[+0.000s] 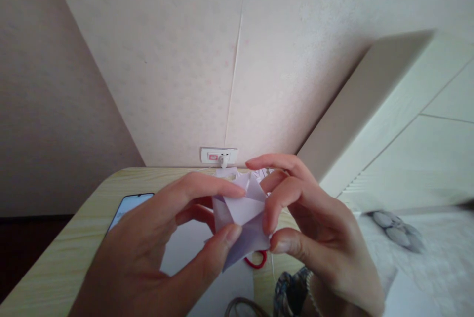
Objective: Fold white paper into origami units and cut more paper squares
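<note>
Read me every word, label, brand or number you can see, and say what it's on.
No text can be read.
Pink label on the wall socket: marks too small and blurred.
Phone screen: faint marks, too blurred.
Folded paper: no writing shows.

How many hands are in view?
2: the left hand at the left side of the folded paper, the right hand at its right edge. Neither is hidden.

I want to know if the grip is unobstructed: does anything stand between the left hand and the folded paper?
Nothing visible does. The left hand touches the folded paper directly; the phone lies off to the left.
</note>
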### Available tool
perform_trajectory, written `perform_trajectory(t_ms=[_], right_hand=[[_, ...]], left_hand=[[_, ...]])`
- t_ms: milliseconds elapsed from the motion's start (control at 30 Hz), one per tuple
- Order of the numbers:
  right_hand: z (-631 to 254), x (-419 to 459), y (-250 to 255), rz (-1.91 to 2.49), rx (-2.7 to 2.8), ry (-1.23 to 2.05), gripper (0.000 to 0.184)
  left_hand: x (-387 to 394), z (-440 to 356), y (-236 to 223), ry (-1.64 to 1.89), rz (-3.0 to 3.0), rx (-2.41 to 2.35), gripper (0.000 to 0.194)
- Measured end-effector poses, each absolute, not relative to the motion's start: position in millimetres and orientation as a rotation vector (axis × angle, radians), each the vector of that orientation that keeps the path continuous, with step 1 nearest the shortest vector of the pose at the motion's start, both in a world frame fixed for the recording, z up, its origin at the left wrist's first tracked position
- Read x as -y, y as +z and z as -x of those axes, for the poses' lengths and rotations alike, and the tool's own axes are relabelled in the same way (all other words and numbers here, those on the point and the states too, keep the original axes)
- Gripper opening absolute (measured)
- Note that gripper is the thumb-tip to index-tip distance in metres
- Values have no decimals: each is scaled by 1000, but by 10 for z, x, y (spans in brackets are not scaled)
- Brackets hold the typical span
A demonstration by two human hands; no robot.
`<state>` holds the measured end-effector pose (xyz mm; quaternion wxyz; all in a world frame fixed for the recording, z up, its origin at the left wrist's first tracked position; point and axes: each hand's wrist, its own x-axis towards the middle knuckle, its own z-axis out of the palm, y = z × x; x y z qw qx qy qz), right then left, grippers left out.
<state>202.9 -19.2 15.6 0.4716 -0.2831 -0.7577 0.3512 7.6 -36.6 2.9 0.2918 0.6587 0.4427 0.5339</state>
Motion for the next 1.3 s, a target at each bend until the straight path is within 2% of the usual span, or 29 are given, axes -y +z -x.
perform_trajectory(t_ms=[267,900,1133,1300], right_hand=[[-2015,219,158,620,1865,792,18],[-1823,358,181,848,1802,365,21],[-1813,305,144,720,1715,554,6],[-1793,297,147,794,1645,693,9]], left_hand=[[378,-115,57,1450,-1728,-1154,30],[386,-135,51,1475,-1737,-1220,31],[392,-156,44,1509,-1700,-1224,31],[369,-92,40,1503,-1751,-1165,28]])
